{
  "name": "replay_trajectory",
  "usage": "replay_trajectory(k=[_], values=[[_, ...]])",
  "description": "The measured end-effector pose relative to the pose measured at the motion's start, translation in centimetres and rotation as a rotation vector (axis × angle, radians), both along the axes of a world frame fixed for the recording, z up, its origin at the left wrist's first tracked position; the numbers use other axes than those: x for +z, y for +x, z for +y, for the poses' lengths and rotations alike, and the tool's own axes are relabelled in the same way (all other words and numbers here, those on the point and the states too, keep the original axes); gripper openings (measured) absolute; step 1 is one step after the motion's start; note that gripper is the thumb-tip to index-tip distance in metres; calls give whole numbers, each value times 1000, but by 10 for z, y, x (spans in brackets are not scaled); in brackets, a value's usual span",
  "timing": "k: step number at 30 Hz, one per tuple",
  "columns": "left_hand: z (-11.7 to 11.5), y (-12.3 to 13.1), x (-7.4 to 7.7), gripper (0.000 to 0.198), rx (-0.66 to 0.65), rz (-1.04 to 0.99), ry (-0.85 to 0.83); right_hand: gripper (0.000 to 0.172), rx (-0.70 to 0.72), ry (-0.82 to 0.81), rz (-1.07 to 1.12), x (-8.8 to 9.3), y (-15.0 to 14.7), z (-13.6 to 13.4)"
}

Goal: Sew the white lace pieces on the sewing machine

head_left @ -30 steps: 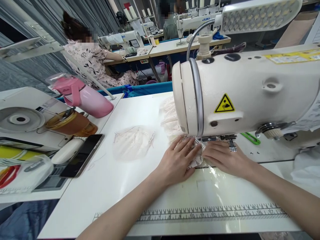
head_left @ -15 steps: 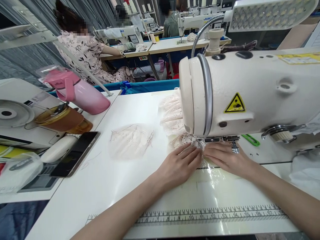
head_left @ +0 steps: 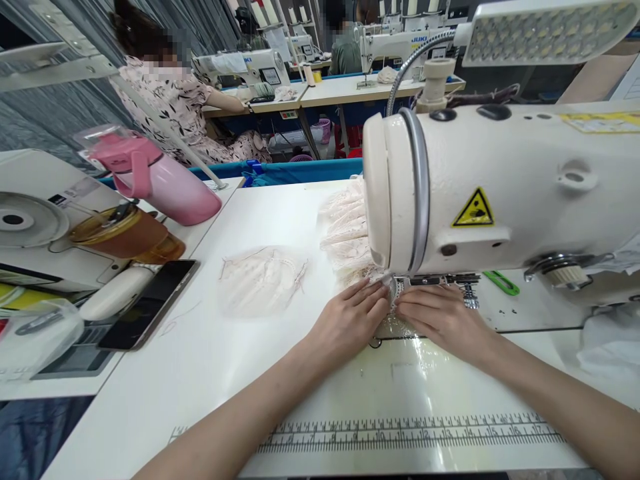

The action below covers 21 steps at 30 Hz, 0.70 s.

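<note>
My left hand [head_left: 354, 315] lies flat with its fingers stretched over the pale pink lace fabric [head_left: 347, 233], just left of the presser foot area. Ruffles of this fabric spread out behind the hand, partly hidden by the head of the white sewing machine [head_left: 520, 173]. My right hand [head_left: 443, 313] lies flat on the other side, fingers extended, with its tips at the lace edge under the machine head. Both thumbs are mostly hidden. The needle cannot be seen. A separate sheer lace piece [head_left: 265, 280] with loose threads lies on the table to the left.
A phone [head_left: 150, 303], a pink bottle [head_left: 170, 180] and a brown cup [head_left: 125, 233] stand or lie at the left. Green thread snips [head_left: 501, 283] rest right of my hands. A printed ruler [head_left: 410, 432] runs along the front edge. A co-worker [head_left: 160, 100] sits beyond.
Both hands have shifted slightly left, and the lace between them has moved a little. The view has tilted slightly. The separate lace piece stays in place.
</note>
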<state>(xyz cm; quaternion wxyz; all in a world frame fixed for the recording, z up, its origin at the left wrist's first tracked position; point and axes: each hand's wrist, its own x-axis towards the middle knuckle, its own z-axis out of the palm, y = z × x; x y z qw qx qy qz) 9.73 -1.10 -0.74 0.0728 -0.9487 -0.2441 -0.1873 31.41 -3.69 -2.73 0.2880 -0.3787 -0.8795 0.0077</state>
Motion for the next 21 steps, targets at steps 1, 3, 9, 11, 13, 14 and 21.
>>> replay_trajectory(k=[1, 3, 9, 11, 13, 14, 21], values=[[0, 0, 0, 24, 10, 3, -1, 23, 1, -10, 6, -1, 0, 1], [0, 0, -1, 24, 24, 7, -3, 25, -1, -31, 14, -2, 0, 2], [-1, 2, 1, 24, 65, 15, -35, 26, -11, -118, 55, -3, 1, 4], [-1, 3, 1, 23, 80, 29, -51, 26, -12, -146, 90, -5, 3, 5], [-2, 3, 1, 24, 86, 53, -59, 24, -31, -152, 121, -7, 4, 5], [-2, 3, 1, 26, 86, 61, -55, 24, -45, -151, 131, -7, 4, 5], [-4, 2, -3, 36, 85, 75, 8, 29, -203, -72, 181, -1, -1, 3]])
